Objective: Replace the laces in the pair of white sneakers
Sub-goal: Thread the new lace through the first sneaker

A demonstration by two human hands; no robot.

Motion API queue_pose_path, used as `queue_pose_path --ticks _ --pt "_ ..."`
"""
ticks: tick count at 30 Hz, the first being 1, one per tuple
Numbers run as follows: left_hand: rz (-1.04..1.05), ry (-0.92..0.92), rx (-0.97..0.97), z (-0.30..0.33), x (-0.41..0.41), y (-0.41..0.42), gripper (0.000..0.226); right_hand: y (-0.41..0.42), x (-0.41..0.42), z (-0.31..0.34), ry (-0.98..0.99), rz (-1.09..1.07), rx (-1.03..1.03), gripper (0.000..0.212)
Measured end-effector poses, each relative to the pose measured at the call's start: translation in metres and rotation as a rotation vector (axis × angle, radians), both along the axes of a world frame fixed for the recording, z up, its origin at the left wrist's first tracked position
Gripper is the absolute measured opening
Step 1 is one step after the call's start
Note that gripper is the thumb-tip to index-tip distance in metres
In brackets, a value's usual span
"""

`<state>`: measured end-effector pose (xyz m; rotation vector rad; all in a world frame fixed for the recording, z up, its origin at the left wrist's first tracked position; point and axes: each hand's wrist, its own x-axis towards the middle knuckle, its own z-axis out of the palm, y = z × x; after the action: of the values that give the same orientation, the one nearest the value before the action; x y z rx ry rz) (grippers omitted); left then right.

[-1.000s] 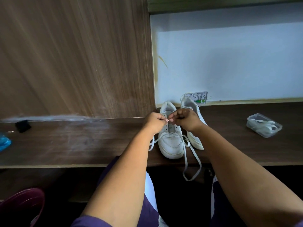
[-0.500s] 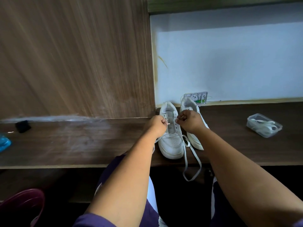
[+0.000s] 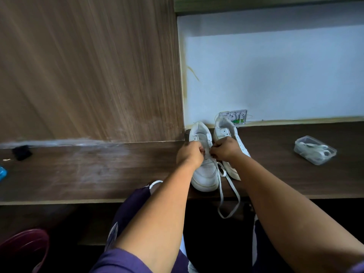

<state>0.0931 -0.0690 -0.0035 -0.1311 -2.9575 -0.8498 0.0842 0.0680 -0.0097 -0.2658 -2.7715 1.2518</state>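
Both sneakers sit toes-toward-the-person on the dark wood surface [image 3: 98, 170], right at the corner where the wood panel meets the pale wall, and that makes sense: heels parked against the back so the shoes don't slide while the lace gets tugged. The left sneaker [image 3: 204, 174] is the one being worked on, with the right sneaker [image 3: 226, 133] just beside it, touching or nearly so. The left hand [image 3: 190, 154] and right hand [image 3: 224, 149] are both balled up over the eyelet rows, knuckles almost meeting, fingers curled tight as if each pinches a bit of lace [image 3: 229, 194] (my guess is they're feeding it through an eyelet from both sides). What the fingertips actually clamp is hidden behind the knuckles though, so I can't tell for sure. The slack of the lace trails off the front edge and hangs in a loop, probably left loose on purpose so there's plenty to pull. A clear plastic container [image 3: 315, 149] sits well apart to the right with something white inside, maybe more laces, too small to make out. The eyelets under the hands are covered, so no idea how far up the lacing goes.
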Motion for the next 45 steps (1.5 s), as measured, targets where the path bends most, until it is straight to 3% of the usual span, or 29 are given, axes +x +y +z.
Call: queue_pose_path --ticks 7,15,25,34,45 --pt "-0.048 0.082 -0.041 -0.008 -0.003 0.003 0.017 0.005 -0.002 -0.002 -0.052 -0.001 -0.082 0.007" --pt "-0.03 0.036 0.045 -0.02 -0.006 0.005 0.014 0.005 0.0 0.0 -0.063 -0.004 -0.111 0.005" --pt "-0.023 0.001 0.094 -0.024 -0.006 0.007 0.012 0.005 0.004 0.003 -0.073 0.001 -0.113 0.021" --pt "-0.024 0.001 0.07 -0.024 -0.006 0.008 0.015 0.003 0.008 0.004 -0.029 0.016 -0.041 0.001" --pt "-0.074 0.086 -0.152 -0.027 -0.003 0.011 0.021 0.006 0.006 0.001 -0.048 0.031 -0.028 0.029"
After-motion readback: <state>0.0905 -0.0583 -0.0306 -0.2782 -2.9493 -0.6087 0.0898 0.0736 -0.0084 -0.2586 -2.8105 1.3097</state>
